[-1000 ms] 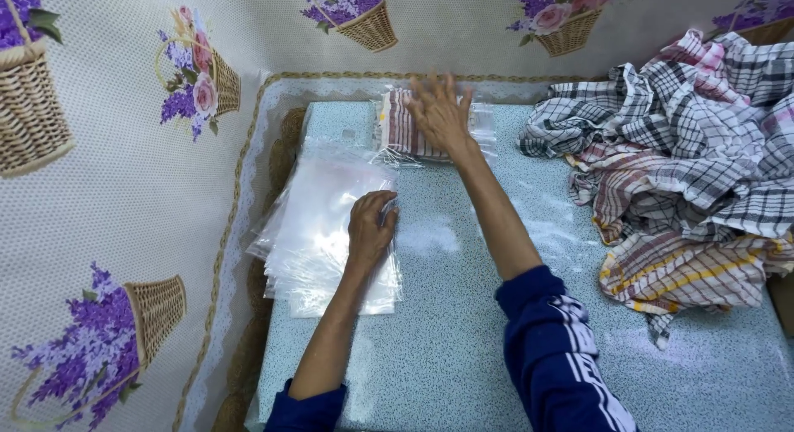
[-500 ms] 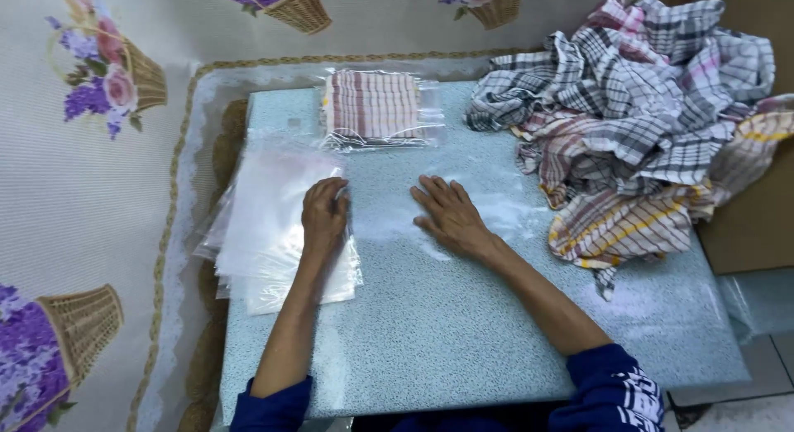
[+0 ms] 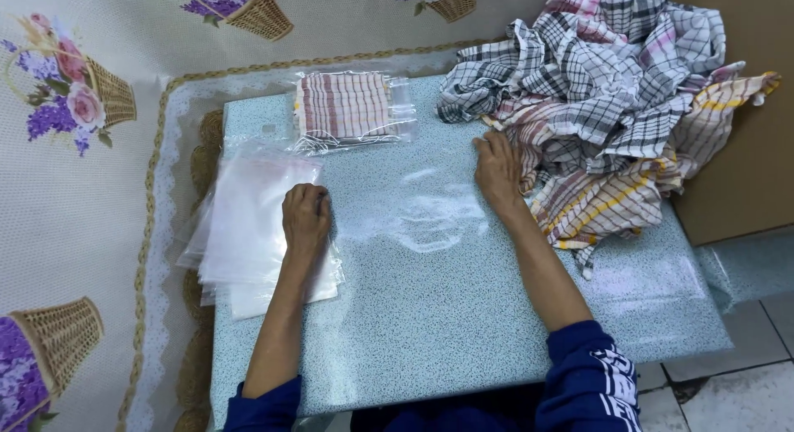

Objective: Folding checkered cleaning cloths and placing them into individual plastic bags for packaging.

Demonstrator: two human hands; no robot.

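My left hand (image 3: 305,219) rests with curled fingers on a stack of clear plastic bags (image 3: 248,225) at the left side of a speckled blue-grey table (image 3: 430,316). My right hand (image 3: 499,169) lies flat on the table, fingers spread, touching the edge of a heap of checked cloths (image 3: 612,109) at the right. A folded striped cloth sealed in a clear bag (image 3: 347,108) lies at the table's far edge, apart from both hands.
A floral covering with basket prints (image 3: 74,151) lies to the left and behind the table. A brown cardboard box (image 3: 736,167) stands at the right behind the cloth heap. Tiled floor (image 3: 728,391) shows at the lower right.
My right hand left the bagged cloth at the far edge, drew back over the table and moved right to the cloth heap. My left hand stayed on the bag stack.
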